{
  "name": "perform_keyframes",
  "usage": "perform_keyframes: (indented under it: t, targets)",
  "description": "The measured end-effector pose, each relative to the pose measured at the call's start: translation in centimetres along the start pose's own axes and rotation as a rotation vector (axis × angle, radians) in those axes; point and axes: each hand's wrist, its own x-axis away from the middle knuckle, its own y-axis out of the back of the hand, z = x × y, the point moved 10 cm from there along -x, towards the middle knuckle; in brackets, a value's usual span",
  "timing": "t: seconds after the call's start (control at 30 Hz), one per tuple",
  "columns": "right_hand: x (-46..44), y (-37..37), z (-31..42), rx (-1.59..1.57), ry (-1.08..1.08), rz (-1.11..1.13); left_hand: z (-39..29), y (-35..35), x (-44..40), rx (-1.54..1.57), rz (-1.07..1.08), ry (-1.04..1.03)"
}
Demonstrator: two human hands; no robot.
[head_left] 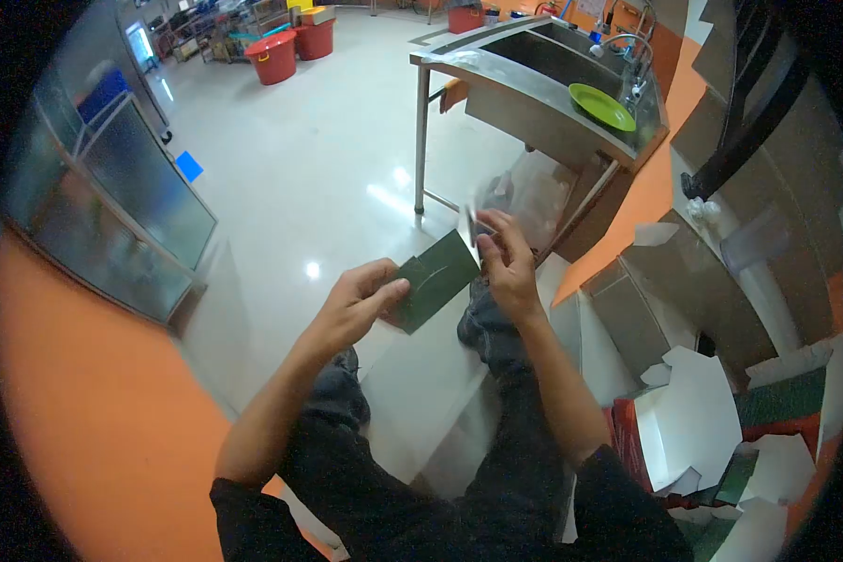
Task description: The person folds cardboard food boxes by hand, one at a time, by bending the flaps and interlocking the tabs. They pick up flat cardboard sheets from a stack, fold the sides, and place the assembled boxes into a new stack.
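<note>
A flat dark green piece (437, 283), card-like with a pale scratch-like line across it, is held up at the middle of the view. My left hand (361, 302) grips its left edge, thumb on the face towards me and fingers behind. Close to its upper right corner, my right hand (508, 265) pinches a small thin greyish object (470, 228), too blurred to name. Both hands are above the floor, between my knees.
A steel sink table (506, 70) carrying a green plate (602, 107) stands ahead right. Opened white and green cartons (688, 417) lie at lower right. Glass-panelled frames (145, 183) lean at left. Red tubs (272, 58) stand far back.
</note>
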Motion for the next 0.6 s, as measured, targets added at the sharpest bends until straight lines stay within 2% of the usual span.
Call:
perform_keyframes:
  t: [0.07, 0.13, 0.27, 0.4, 0.43, 0.5, 0.6]
  targets:
    - [0.2, -0.8, 0.7, 0.042, 0.051, 0.065, 0.0, 0.7, 0.2, -0.008, -0.047, 0.022]
    - [0.2, -1.9, 1.1, 0.071, 0.069, 0.182, -0.1, 1.2, 0.1, -0.071, -0.040, -0.045]
    - [0.7, -1.6, 0.1, -0.020, -0.097, 0.194, -0.6, 1.1, 0.4, -0.060, -0.033, -0.053]
    - [1.4, -1.4, 1.7, 0.007, -0.019, 0.118, -0.5, 2.3, 0.2, -0.255, -0.161, -0.112]
    - [1.5, -1.0, 2.7, 0.034, 0.018, 0.067, 0.5, 2.6, 0.2, -0.241, -0.185, -0.001]
    - [1.7, -0.3, 4.1, 0.149, 0.072, -0.059, 0.5, 2.2, 0.1, -0.240, -0.164, -0.014]
    - [2.1, 0.1, 5.9, 0.274, 0.164, -0.129, -0.6, 1.4, 0.0, -0.297, -0.146, -0.086]
